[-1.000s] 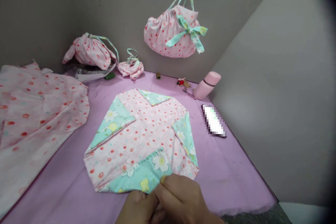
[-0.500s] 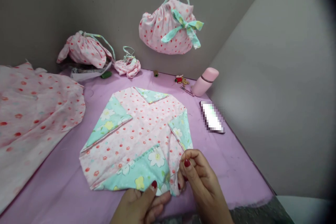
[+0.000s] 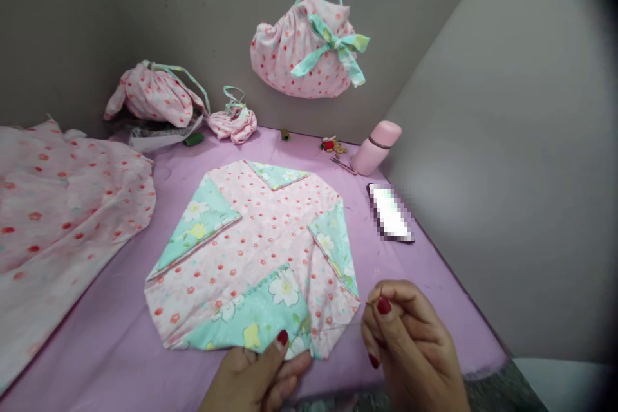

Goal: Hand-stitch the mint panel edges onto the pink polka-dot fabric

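head: cloth (image 3: 261, 232) beyond hands (image 3: 415, 347) (edge (image 3: 295, 349) in left (image 3: 253, 373))

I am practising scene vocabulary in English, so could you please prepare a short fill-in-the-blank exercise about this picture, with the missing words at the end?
1. The patterned cloth on the purple cover shows ____ folded turquoise corners.
2. A thin ____ runs from this cloth to the right hand.
3. The left hand has its thumbnail painted ____.
4. The hanging bag has a turquoise ____ tied on its front.

Missing words: four; thread; red; bow.
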`<action>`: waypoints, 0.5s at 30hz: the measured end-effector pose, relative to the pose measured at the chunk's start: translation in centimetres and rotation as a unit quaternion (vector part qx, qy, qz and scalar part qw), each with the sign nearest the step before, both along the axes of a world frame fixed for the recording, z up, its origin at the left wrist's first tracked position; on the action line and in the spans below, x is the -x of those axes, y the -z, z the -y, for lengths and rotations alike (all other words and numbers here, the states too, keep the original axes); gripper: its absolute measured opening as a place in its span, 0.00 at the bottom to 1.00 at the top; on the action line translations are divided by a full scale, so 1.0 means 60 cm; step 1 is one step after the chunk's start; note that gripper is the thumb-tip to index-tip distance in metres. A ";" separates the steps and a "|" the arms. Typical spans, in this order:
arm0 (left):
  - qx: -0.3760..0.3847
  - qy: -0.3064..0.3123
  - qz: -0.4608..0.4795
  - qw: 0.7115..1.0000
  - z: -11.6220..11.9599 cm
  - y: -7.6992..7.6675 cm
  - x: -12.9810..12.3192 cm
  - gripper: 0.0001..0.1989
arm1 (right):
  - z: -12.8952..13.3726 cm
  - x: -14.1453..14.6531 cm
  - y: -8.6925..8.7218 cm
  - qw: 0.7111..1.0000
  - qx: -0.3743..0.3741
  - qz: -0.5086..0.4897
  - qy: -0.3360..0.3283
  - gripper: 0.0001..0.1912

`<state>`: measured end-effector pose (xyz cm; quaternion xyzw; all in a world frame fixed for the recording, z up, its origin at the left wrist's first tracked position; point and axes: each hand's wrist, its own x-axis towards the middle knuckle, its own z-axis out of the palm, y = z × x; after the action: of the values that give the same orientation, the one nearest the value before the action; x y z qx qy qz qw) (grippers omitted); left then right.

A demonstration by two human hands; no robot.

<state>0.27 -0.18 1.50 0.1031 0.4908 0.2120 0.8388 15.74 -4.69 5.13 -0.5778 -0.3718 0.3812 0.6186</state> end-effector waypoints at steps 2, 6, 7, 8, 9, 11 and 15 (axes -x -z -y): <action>0.000 -0.003 -0.004 1.000 0.000 -0.001 0.000 0.15 | -0.002 0.001 0.002 0.999 0.011 0.046 -0.010 0.06; 0.005 -0.004 -0.013 1.000 0.001 0.000 0.000 0.18 | -0.007 0.005 0.009 0.971 0.035 0.205 -0.119 0.10; 0.004 -0.002 -0.009 1.000 0.001 0.001 0.001 0.19 | -0.008 0.006 0.012 0.957 0.032 0.245 -0.150 0.10; 0.001 0.001 -0.002 1.000 0.001 0.003 0.001 0.20 | -0.009 0.007 0.015 0.943 0.027 0.278 -0.179 0.10; -0.005 0.005 0.005 1.000 0.001 0.004 0.002 0.21 | -0.009 0.007 0.018 0.929 0.021 0.305 -0.207 0.10; -0.015 0.009 0.019 1.000 0.002 0.008 0.004 0.22 | -0.008 0.007 0.026 0.906 0.016 0.339 -0.251 0.09; -0.011 0.010 0.018 1.000 0.002 0.010 0.005 0.22 | -0.004 0.004 0.034 0.883 0.016 0.382 -0.272 0.11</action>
<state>-0.06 -0.28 0.90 0.1133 0.4722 0.2103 0.8485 15.49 -4.46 3.10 -0.5644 -0.7161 0.2899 0.2908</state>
